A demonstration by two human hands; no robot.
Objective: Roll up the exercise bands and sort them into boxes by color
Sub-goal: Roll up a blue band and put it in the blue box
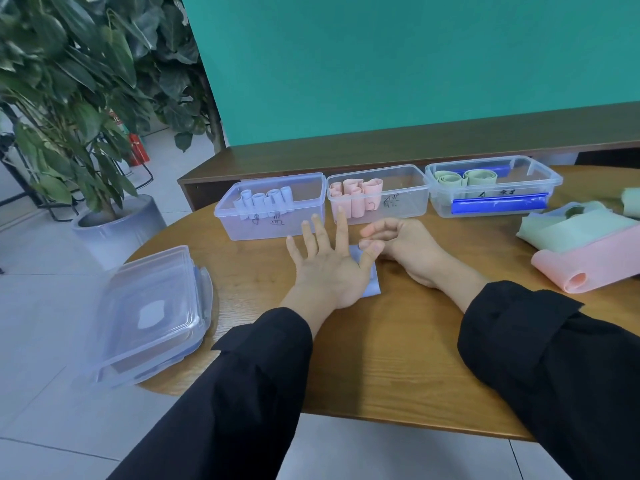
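Three clear boxes stand in a row across the middle of the frame: the left box [270,206] holds rolled blue bands [266,199], the middle box [378,194] pink rolls [356,197], the right box [493,185] green rolls [464,178]. Below them, the left hand [325,268] lies flat, fingers spread, on a folded blue band [370,282]. The right hand [403,242], fingers loosely curled, touches the band's top edge. Unrolled green bands [568,228] and a pink band [588,263] lie at right; stacked lids [149,313] sit lower left.
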